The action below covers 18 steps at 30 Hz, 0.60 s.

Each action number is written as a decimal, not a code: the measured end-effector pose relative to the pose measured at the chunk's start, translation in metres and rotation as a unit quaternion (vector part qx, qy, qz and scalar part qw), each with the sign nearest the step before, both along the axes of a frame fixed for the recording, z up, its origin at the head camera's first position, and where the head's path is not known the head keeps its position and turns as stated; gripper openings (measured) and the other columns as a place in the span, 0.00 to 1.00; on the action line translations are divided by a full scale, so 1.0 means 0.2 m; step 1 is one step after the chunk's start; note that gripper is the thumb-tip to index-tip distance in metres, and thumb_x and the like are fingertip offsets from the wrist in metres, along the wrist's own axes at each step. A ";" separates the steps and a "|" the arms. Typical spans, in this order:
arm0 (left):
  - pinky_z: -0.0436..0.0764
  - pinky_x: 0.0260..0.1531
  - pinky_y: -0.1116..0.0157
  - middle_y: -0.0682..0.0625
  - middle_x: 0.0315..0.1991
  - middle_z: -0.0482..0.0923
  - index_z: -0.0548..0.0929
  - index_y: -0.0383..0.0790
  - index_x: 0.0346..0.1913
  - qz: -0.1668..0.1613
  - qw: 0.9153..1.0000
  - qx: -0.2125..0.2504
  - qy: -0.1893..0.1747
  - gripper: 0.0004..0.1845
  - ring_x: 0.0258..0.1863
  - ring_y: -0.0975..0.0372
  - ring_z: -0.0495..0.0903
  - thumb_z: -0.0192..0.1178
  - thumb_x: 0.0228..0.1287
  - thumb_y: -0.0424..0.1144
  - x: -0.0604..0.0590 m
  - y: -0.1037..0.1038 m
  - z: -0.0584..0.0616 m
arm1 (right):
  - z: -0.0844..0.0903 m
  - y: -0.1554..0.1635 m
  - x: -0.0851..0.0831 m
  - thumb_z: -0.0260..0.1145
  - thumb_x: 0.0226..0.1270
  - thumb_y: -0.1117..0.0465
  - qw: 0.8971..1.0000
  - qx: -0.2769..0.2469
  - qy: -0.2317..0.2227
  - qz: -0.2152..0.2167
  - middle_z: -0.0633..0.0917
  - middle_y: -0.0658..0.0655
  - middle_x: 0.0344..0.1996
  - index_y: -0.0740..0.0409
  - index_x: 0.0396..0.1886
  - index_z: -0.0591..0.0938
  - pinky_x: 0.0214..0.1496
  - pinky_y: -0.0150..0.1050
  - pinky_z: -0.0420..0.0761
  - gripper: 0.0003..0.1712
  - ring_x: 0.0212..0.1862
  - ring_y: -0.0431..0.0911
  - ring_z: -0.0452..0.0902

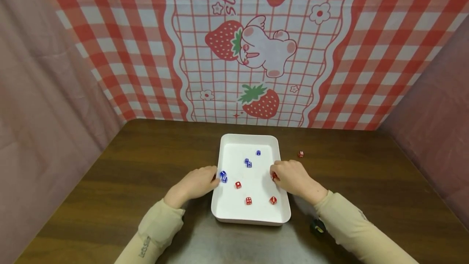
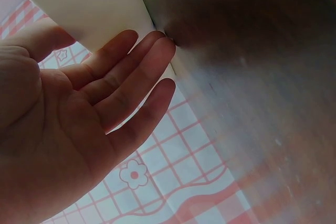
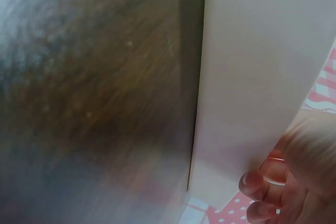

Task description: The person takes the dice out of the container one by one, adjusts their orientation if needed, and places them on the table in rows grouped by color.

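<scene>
A white tray (image 1: 224, 209) sits on the brown table and holds several blue and red dice. My left hand (image 1: 216, 178) lies at the tray's left rim with straight fingers (image 2: 131, 72) against its outer wall (image 2: 89, 9). Two blue dice (image 1: 223, 176) lie just inside the rim at its fingertips. My right hand (image 1: 275, 174) reaches over the right rim, its curled fingers (image 3: 257, 184) pinching a red die (image 1: 274, 177). In the tray there are blue dice (image 1: 248, 162) further back and red dice (image 1: 248, 201) towards the front.
One red die (image 1: 301, 154) lies on the table (image 1: 146, 162) to the right of the tray. A small dark object (image 1: 318, 226) sits under my right forearm. Strawberry-print cloth (image 1: 256, 52) hangs behind, and pink curtains close both sides.
</scene>
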<state>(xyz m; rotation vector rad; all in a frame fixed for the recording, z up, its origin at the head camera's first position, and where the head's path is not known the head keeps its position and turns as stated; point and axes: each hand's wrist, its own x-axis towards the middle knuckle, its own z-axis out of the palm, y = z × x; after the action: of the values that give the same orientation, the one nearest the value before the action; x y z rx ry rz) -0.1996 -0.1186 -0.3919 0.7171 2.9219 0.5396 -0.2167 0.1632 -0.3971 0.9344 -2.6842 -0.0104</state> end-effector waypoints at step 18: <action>0.66 0.24 0.63 0.51 0.20 0.64 0.67 0.41 0.24 0.000 1.000 -0.001 0.001 0.11 0.21 0.60 0.65 0.53 0.61 0.40 0.00 0.00 0.00 | 0.06 0.05 -0.02 0.68 0.48 0.63 0.998 -0.047 0.036 0.003 0.78 0.50 0.26 0.53 0.26 0.81 0.21 0.36 0.67 0.04 0.18 0.41 0.67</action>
<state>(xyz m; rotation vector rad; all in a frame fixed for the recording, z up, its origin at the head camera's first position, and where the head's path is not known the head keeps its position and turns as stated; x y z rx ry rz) -0.1992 -0.1185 -0.3922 0.7185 2.9231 0.5365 -0.2212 0.1738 -0.3855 0.8973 -2.5919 0.0821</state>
